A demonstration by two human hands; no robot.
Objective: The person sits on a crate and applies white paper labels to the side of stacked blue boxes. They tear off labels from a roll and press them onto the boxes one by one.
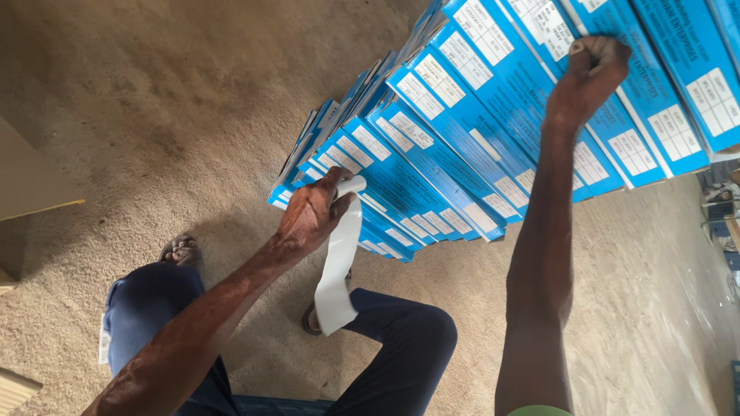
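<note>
A tall stack of flat blue boxes (462,131) with white labels rises in front of me, seen from above. My left hand (310,216) is closed on a long white paper strip (338,270) that hangs down beside the lower boxes. My right hand (592,71) is stretched out higher up, fingers curled against the edge of a blue box (617,123) near the top of the stack. My legs in dark blue trousers (393,347) show below.
The ground is rough sandy concrete (154,115). A pale board or carton edge (35,185) lies at the left. My sandalled foot (179,250) stands left of the stack. Some clutter sits at the far right edge (721,208).
</note>
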